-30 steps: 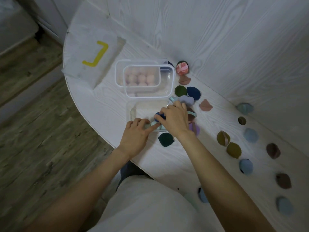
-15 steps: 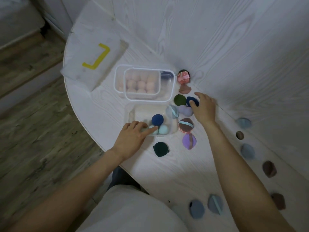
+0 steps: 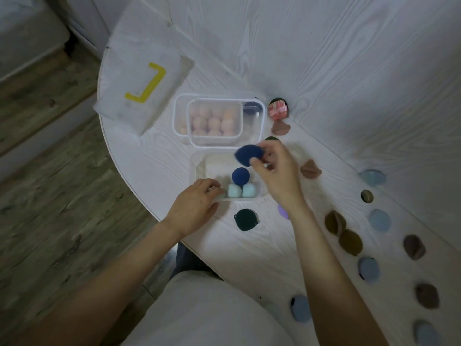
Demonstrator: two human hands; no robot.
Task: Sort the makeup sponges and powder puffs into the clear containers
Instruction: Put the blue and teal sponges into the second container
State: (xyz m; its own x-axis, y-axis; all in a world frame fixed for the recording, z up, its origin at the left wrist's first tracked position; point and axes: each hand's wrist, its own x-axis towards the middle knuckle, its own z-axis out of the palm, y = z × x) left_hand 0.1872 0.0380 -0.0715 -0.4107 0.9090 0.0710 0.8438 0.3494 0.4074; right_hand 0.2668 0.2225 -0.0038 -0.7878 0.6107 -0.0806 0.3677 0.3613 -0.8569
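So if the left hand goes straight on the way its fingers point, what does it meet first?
The left hand points right along the near clear container. First would probably come the nearer light blue sponge, just beyond its fingertips; depth is unclear.

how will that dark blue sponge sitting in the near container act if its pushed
The dark blue sponge looks rounded, so it would probably roll. It looks like soft foam, likely light and squashy. The two pale blue sponges touching it may block rolling toward the person.
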